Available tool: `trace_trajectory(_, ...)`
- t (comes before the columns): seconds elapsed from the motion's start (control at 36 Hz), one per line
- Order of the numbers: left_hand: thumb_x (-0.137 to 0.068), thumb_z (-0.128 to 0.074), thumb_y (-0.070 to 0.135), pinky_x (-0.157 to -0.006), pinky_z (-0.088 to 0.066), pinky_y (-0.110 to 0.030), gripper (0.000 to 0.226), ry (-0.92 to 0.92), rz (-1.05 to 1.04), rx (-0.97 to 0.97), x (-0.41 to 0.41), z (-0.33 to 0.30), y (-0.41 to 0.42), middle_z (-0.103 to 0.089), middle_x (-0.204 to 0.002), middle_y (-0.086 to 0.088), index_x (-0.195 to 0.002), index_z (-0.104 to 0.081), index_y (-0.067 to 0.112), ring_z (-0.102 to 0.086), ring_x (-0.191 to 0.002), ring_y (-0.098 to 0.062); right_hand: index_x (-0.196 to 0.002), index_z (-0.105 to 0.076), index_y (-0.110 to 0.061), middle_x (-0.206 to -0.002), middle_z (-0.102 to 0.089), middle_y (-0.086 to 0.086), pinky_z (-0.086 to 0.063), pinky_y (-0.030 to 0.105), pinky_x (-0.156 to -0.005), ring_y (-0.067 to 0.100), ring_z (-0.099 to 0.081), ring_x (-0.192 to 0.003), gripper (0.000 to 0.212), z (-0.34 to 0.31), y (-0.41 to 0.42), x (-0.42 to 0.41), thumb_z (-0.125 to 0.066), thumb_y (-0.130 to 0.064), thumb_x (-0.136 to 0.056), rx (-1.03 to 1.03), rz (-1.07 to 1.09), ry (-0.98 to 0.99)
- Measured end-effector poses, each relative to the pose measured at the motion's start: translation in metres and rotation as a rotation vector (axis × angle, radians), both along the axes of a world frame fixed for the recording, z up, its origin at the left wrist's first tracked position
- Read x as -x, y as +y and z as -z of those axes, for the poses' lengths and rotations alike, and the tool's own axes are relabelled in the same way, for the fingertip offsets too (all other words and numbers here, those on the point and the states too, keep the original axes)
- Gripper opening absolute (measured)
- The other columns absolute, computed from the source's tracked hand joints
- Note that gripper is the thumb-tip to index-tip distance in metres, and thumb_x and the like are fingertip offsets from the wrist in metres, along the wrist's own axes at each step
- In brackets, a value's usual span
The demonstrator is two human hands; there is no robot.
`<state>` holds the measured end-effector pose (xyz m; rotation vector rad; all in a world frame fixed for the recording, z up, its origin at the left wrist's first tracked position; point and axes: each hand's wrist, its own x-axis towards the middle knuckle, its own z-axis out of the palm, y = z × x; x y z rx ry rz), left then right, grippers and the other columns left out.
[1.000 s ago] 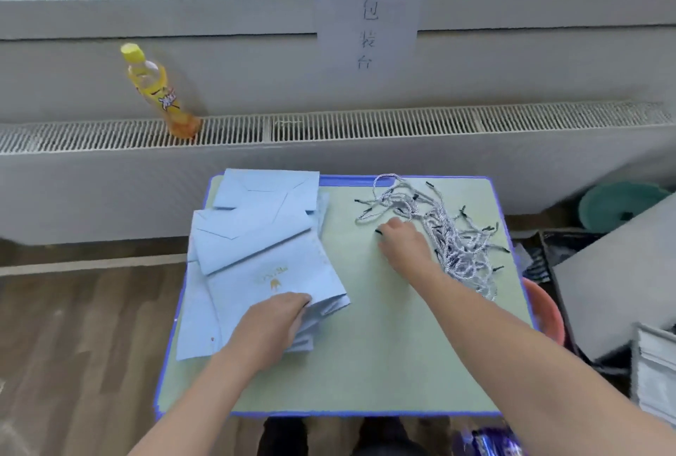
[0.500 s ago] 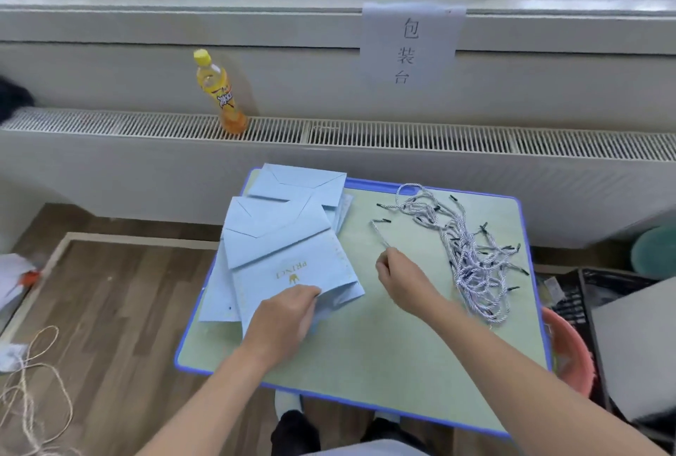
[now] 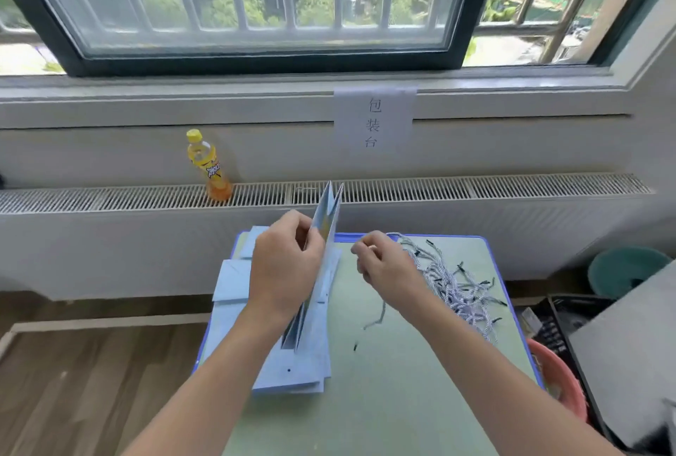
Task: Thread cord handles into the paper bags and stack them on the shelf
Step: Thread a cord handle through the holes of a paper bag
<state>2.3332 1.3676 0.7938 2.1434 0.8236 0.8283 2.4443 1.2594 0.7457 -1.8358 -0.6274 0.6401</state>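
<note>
The left hand point(image 3: 283, 265) grips one bag point(image 3: 327, 232) and stands it on edge above the stack point(image 3: 292, 371) on the table point(image 3: 402, 382) — probably to bring its punched holes within reach. The right hand point(image 3: 382, 269) pinches a cord point(image 3: 376, 316) just beside the bag, its loose end trailing onto the table, likely ready for threading. The remaining cords point(image 3: 457, 283) lie heaped to the right. The cord's tip between the fingers is too small to make out, and no shelf is in view — the bag's far face is hidden too.
</note>
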Motion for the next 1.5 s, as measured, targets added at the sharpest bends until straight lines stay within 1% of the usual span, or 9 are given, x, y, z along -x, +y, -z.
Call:
trace_trajectory(0.47, -0.080, -0.076, 0.008, -0.063, -0.049, -0.015, 0.021, 0.084, 0.259, 0.455, -0.027, 0.060, -0.046, -0.065, -0.075, 0.008, -0.079, -0.060, 0.022, -0.060, -0.066, 0.003, -0.082, -0.061, -0.014, -0.068, -0.050, -0.011, -0.036, 0.021, -0.055, 0.005, -0.045, -0.059, 0.022, 0.010, -0.046, -0.024, -0.069, -0.033, -0.086, 0.170, 0.065, -0.028)
trace_trajectory(0.58, -0.083, -0.069, 0.005, -0.063, -0.046, -0.015, 0.025, 0.163, 0.209, 0.369, -0.024, 0.067, -0.040, -0.064, -0.085, 0.005, -0.094, -0.056, 0.023, -0.062, -0.076, -0.012, -0.076, -0.058, -0.014, -0.065, -0.050, -0.008, -0.037, 0.024, -0.056, 0.009, -0.043, -0.058, 0.014, 0.011, -0.049, -0.029, -0.065, -0.023, -0.083, 0.205, 0.089, -0.020)
trace_trajectory(0.72, -0.071, -0.074, -0.003, -0.047, -0.036, -0.028, 0.023, 0.341, 0.245, -0.292, -0.021, 0.079, -0.029, -0.057, -0.085, -0.003, -0.086, -0.074, 0.014, -0.058, -0.077, -0.026, -0.073, -0.062, -0.008, -0.058, -0.048, -0.008, -0.035, 0.024, -0.052, 0.010, -0.039, -0.052, 0.014, 0.015, -0.040, -0.029, -0.063, -0.020, -0.080, 0.209, 0.089, 0.027)
trace_trajectory(0.78, -0.082, -0.067, 0.004, -0.052, -0.036, -0.029, 0.017, 0.409, 0.318, -0.322, -0.022, 0.072, -0.035, -0.057, -0.082, -0.002, -0.092, -0.076, 0.014, -0.057, -0.080, -0.024, -0.063, -0.054, -0.015, -0.050, -0.041, -0.011, -0.029, 0.020, -0.047, 0.008, -0.033, -0.046, 0.017, 0.016, -0.032, -0.025, -0.061, -0.019, -0.078, 0.211, 0.054, 0.026)
trace_trajectory(0.86, -0.093, -0.046, 0.014, -0.064, -0.042, -0.030, 0.027, 0.558, 0.285, -0.086, -0.023, 0.058, -0.039, -0.062, -0.088, -0.001, -0.094, -0.072, 0.018, -0.055, -0.086, -0.021, -0.066, -0.058, -0.014, -0.048, -0.042, -0.012, -0.028, 0.019, -0.044, 0.007, -0.034, -0.045, 0.015, 0.022, -0.022, -0.018, -0.062, -0.021, -0.079, 0.208, 0.021, 0.037)
trace_trajectory(1.0, -0.091, -0.054, 0.021, -0.054, -0.028, -0.029, 0.032, 0.519, 0.163, 0.439, -0.023, 0.060, -0.029, -0.042, -0.060, -0.002, -0.063, -0.048, 0.007, -0.035, -0.057, -0.019, -0.082, -0.070, -0.010, -0.070, -0.062, -0.004, -0.034, 0.023, -0.048, 0.013, -0.041, -0.055, 0.018, 0.033, -0.019, -0.013, -0.054, -0.013, -0.090, 0.092, -0.071, 0.307)
trace_trajectory(1.08, -0.088, -0.059, 0.019, -0.062, -0.043, -0.029, 0.015, 0.489, 0.131, 0.482, -0.016, 0.067, -0.022, -0.065, -0.073, -0.001, -0.083, -0.069, 0.008, -0.056, -0.068, -0.020, -0.100, -0.071, -0.005, -0.082, -0.066, -0.001, -0.034, 0.020, -0.049, 0.009, -0.043, -0.053, 0.031, 0.042, -0.021, -0.008, -0.042, 0.001, -0.093, 0.094, -0.094, 0.334)
trace_trajectory(1.25, -0.086, -0.054, 0.006, -0.068, -0.053, -0.039, 0.015, 0.399, 0.106, 0.602, -0.008, 0.078, -0.018, -0.071, -0.077, -0.002, -0.087, -0.068, 0.012, -0.064, -0.074, -0.024, -0.105, -0.069, -0.020, -0.074, -0.065, 0.002, -0.044, 0.023, -0.060, 0.008, -0.058, -0.062, 0.022, 0.054, -0.021, -0.005, -0.058, -0.007, -0.092, 0.161, -0.052, 0.158)
trace_trajectory(1.5, -0.088, -0.045, -0.008, -0.087, -0.057, -0.041, 0.042, 0.234, 0.155, 0.812, 0.002, 0.080, -0.021, -0.075, -0.099, 0.005, -0.109, -0.070, 0.018, -0.070, -0.094, -0.013, -0.085, -0.067, -0.013, -0.074, -0.071, 0.003, -0.057, 0.028, -0.067, 0.010, -0.067, -0.065, 0.010, 0.057, -0.017, -0.001, -0.065, -0.003, -0.087, 0.098, 0.055, 0.135)
